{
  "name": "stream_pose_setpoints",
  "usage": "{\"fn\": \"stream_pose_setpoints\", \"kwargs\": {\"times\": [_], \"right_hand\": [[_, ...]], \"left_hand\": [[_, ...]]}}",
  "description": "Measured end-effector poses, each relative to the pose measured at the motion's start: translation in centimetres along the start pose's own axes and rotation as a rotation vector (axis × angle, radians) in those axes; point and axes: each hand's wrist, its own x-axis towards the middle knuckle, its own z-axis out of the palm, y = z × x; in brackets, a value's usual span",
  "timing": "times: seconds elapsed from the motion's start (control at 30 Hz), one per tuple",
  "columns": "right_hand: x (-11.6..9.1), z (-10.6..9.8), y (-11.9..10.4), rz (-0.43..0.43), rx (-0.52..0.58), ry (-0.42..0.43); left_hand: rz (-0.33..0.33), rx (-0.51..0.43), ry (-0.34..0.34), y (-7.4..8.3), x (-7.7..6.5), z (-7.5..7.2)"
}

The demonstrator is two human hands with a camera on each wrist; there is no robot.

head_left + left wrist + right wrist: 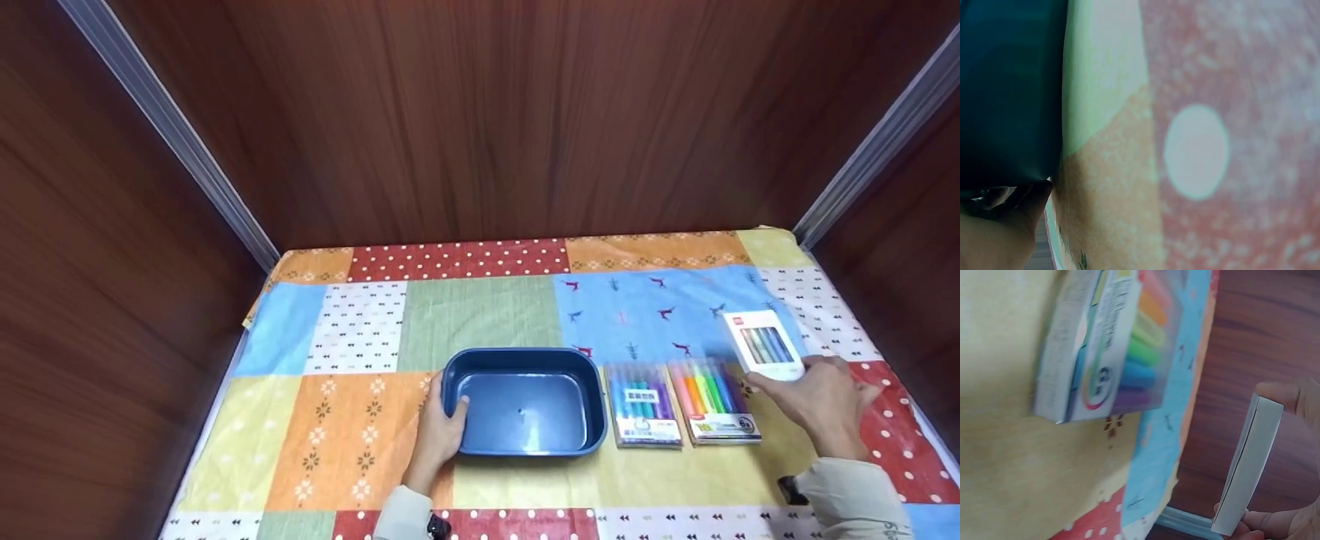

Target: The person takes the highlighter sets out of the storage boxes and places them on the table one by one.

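Observation:
A dark blue plastic bin (pixel 525 452) sits on the patchwork cloth. My left hand (pixel 442 426) grips its left wall, the thumb over the rim and the fingers outside. In the left wrist view the bin's wall (pixel 1010 84) hides most of that hand's fingers (pixel 1036 205). To the right, my right hand (pixel 825 397) holds a white box of pens (pixel 765 346), its window facing up toward the head camera. The right wrist view has the box (pixel 1249 464) edge-on, pinched between thumb and fingers at opposite ends.
Right of the bin lie a clear pack of blue and purple pens (pixel 645 409) and a clear pack of rainbow highlighters (pixel 714 405), side by side. The patchwork tablecloth (pixel 480 315) covers the table. Dark wood-grain panels (pixel 487 127) enclose the back and both sides.

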Motion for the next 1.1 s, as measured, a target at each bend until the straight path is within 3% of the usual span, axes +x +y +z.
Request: {"fn": "stream_pose_setpoints", "kwargs": {"times": [0.53, 1.1], "right_hand": [[0.1, 1.9, 3.8, 0.113, -0.040, -0.133], [-0.7, 2.5, 4.8, 0.183, -0.059, -0.229]], "left_hand": [[0.002, 0.003, -0.013, 0.1, 0.0, -0.1], [-0.002, -0.005, 0.002, 0.1, 0.0, -0.1]]}}
